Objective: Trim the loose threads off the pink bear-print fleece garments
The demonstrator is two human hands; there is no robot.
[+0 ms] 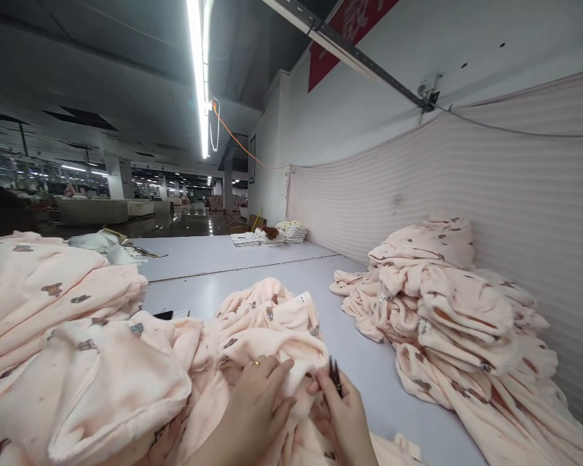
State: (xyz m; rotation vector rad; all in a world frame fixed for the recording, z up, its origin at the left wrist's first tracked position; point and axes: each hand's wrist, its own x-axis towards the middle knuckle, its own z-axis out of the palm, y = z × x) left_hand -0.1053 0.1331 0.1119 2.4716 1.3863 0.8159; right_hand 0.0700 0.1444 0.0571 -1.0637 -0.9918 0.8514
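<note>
A pale pink fleece garment (272, 336) with small printed figures lies bunched on the table in front of me. My left hand (257, 408), with a ring on one finger, holds a fold of this garment, fingers bent over the cloth. Close by on the right, my right hand (344, 414) grips a pair of small dark thread snips (335, 377), blades pointing up and away. Its thumb and forefinger meet at the garment's edge; whether they also pinch cloth is hard to see. Folds hide the garment's lower part.
Pink fleece heaps rise at the left (53, 291) and right (457, 310) of the pale table (194, 252). Stacked white pieces (272, 234) lie at its far edge. A dark flat object (164, 316) shows behind the left cloth. Striped fabric (515, 175) covers the right wall.
</note>
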